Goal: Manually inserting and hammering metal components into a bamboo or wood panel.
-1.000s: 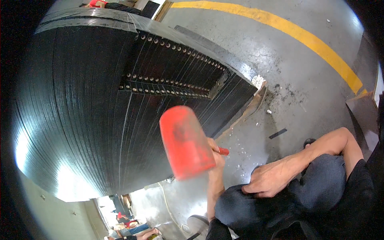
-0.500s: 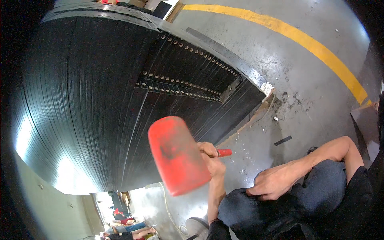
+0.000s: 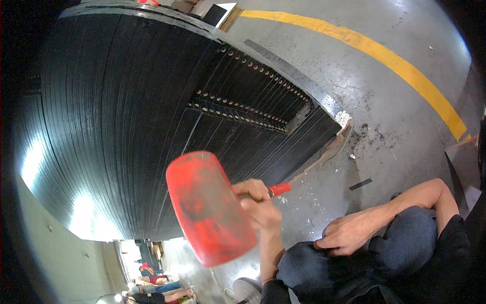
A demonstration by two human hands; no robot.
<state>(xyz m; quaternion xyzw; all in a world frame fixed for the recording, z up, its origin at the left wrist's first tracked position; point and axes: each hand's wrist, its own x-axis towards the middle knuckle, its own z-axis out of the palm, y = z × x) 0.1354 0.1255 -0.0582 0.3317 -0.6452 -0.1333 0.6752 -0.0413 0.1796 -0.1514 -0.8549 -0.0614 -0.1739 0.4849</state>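
Note:
My left hand (image 3: pixel 260 205) is wrapped round the red handle of a large mallet (image 3: pixel 210 207). The mallet's head is red, scuffed grey and dark on its face, and it hides part of what lies behind. Beyond it stands a big black block (image 3: pixel 136 101) made of many thin layers, with rows of round holes (image 3: pixel 248 106) around a recess. The mallet overlaps this block in view; whether they touch I cannot tell. My right hand (image 3: pixel 344 235) rests on my dark-clothed knee, its fingers curled, with nothing seen in them.
Crumbs and white bits litter the grey floor (image 3: pixel 405 167) beside the block's corner, near a short black strip (image 3: pixel 360 184). A curved yellow line (image 3: pixel 374 45) crosses the floor. Other people (image 3: pixel 159 289) show at the lower left, by a pale wall (image 3: pixel 55 243).
The mallet has moved left and a little downward with my left hand, its head turning slightly. The view has shifted a little. My right hand stays on the knee.

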